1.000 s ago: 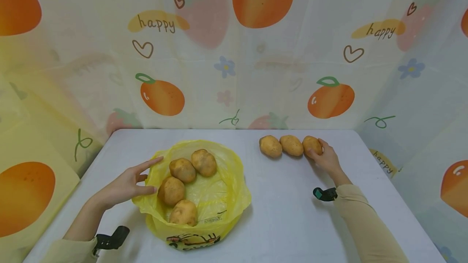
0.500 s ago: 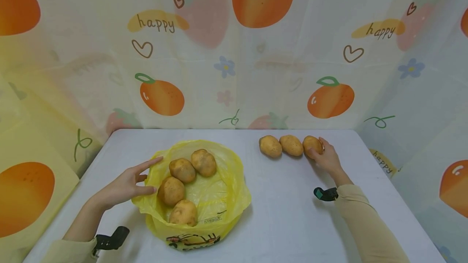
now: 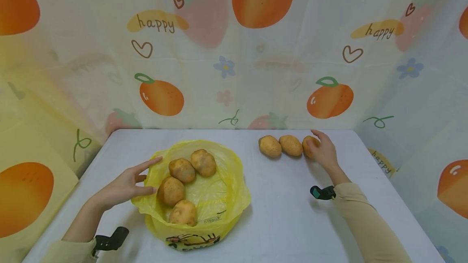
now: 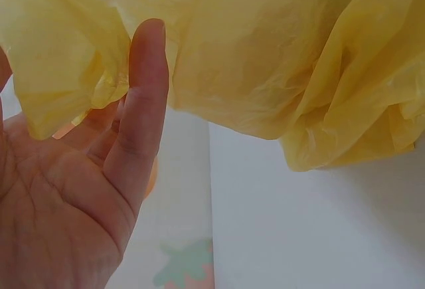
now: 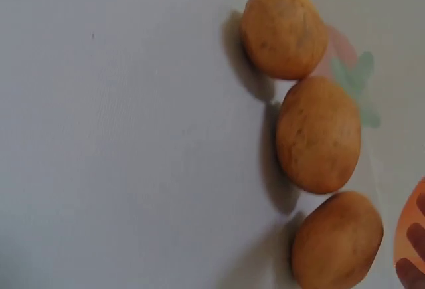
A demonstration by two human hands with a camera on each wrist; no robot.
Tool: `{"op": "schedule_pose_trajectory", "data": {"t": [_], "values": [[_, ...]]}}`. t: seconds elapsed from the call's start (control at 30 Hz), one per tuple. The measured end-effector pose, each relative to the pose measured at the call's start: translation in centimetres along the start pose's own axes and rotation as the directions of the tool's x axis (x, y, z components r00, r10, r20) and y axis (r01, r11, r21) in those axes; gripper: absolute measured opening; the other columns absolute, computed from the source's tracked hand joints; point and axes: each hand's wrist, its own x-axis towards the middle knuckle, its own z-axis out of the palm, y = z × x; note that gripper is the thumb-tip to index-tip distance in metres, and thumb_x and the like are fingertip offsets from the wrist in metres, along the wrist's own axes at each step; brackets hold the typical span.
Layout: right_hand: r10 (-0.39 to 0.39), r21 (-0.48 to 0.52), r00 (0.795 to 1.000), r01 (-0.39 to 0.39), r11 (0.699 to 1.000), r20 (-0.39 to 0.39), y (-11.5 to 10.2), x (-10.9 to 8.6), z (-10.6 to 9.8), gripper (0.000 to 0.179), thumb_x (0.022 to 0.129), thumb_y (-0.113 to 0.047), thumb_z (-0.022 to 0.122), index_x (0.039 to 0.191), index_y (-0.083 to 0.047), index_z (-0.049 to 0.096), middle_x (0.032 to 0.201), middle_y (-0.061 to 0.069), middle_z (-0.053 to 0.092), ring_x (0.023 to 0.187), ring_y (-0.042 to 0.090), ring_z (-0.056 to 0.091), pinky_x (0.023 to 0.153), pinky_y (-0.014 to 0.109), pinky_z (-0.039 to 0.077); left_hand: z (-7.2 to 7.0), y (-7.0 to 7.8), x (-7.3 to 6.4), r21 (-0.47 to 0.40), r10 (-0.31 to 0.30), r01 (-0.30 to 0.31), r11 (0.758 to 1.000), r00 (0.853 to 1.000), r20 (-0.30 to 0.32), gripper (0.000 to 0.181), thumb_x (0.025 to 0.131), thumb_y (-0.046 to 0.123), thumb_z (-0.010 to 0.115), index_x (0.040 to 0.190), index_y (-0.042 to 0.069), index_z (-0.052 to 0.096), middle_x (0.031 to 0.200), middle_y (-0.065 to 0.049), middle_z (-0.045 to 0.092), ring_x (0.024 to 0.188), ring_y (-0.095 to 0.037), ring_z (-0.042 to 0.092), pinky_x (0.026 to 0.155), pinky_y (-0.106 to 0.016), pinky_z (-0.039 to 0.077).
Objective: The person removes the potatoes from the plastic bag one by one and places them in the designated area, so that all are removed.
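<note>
On the left of the table stands a yellow plastic bag (image 3: 234,182), its mouth wide and rolled down, with several potatoes (image 3: 172,191) inside. My left hand (image 3: 122,186) rests at its left rim, fingers spread and fairly straight; in the left wrist view a raised finger (image 4: 147,96) lies against the film. Three more potatoes form a row at the back right: a left one (image 3: 270,146), a middle one (image 3: 291,145) and a right one (image 3: 308,146). My right hand (image 3: 325,153) is beside the right potato, partly covering it; the right wrist view shows the fingertips (image 5: 410,272) apart from it.
A white-covered table (image 3: 278,214) carries everything. Behind it hangs a curtain (image 3: 263,92) printed with fruit, hearts and flowers. Each wrist wears a black strap device, one at the right wrist (image 3: 323,192) and one at the left (image 3: 112,238).
My right hand has loosened from the right-hand potato, its fingers lifting and shifting slightly left. The potatoes, the bag and my left hand stay where they were.
</note>
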Motion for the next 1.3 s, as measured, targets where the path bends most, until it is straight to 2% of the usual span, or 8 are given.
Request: {"op": "schedule_pose_trajectory", "data": {"t": [0.17,0.43,0.7,0.9,1.07,1.3], "values": [[-0.009,0.02,1.0,0.01,1.0,-0.006,-1.9,0.3,0.3,0.042,0.089,-0.014,0.055,0.127,0.004,0.048,0.127,0.024,0.05,0.117,0.04,0.046,0.1,0.051,0.032,0.0,-0.1,0.0,-0.017,0.001,-0.001,1.0,1.0,0.003,0.079,0.081,0.016,0.07,0.146,0.019,0.025,0.152,-0.016,0.011,0.12,-0.053,0.037,0.071,-0.031,0.054],[-0.125,0.069,0.992,0.126,0.99,-0.014,-4.3,0.6,1.2,0.038,0.088,-0.013,0.06,0.123,0.0,0.052,0.121,0.02,0.056,0.111,0.036,0.052,0.092,0.049,0.041,-0.1,0.0,-0.1,-0.036,0.004,-0.004,0.999,1.0,0.012,0.079,0.081,0.015,0.069,0.146,0.018,0.025,0.153,-0.017,0.01,0.12,-0.052,0.038,0.07,-0.032,0.054],[-0.157,0.152,0.986,0.147,0.977,0.055,-7.3,0.4,1.4,0.039,0.088,-0.013,0.061,0.123,0.0,0.051,0.121,0.018,0.057,0.112,0.033,0.053,0.093,0.046,0.043,-0.1,0.1,-0.1,-0.051,0.001,0.0,0.999,1.0,0.023,0.079,0.081,0.014,0.069,0.147,0.018,0.024,0.153,-0.017,0.009,0.116,-0.045,0.045,0.069,-0.034,0.054],[-0.183,0.18,0.977,0.161,0.97,0.111,-9.4,0.1,1.8,0.04,0.088,-0.015,0.061,0.125,-0.003,0.05,0.123,0.016,0.057,0.114,0.031,0.053,0.093,0.045,0.044,-0.1,0.0,-0.2,-0.042,0.007,-0.007,0.999,1.0,0.016,0.079,0.081,0.015,0.069,0.146,0.019,0.025,0.153,-0.017,0.01,0.119,-0.05,0.04,0.069,-0.032,0.054],[-0.234,0.204,0.961,0.202,0.958,0.149,-10.7,-0.3,2.4,0.04,0.088,-0.019,0.063,0.125,-0.007,0.051,0.121,0.013,0.059,0.112,0.028,0.054,0.09,0.044,0.046,-0.1,0.0,-0.3,-0.031,0.009,-0.009,0.999,1.0,0.01,0.079,0.081,0.016,0.069,0.146,0.02,0.025,0.153,-0.015,0.011,0.12,-0.052,0.038,0.07,-0.031,0.054],[-0.302,0.263,0.924,0.239,0.935,0.235,-12.3,-1.2,3.2,0.043,0.088,-0.022,0.063,0.126,-0.008,0.05,0.121,0.013,0.058,0.112,0.027,0.054,0.092,0.044,0.045,-0.1,0.0,-0.3,-0.052,0.006,-0.005,0.999,1.0,0.016,0.079,0.081,0.014,0.069,0.147,0.019,0.025,0.152,-0.014,0.011,0.117,-0.046,0.044,0.069,-0.033,0.054]]}}
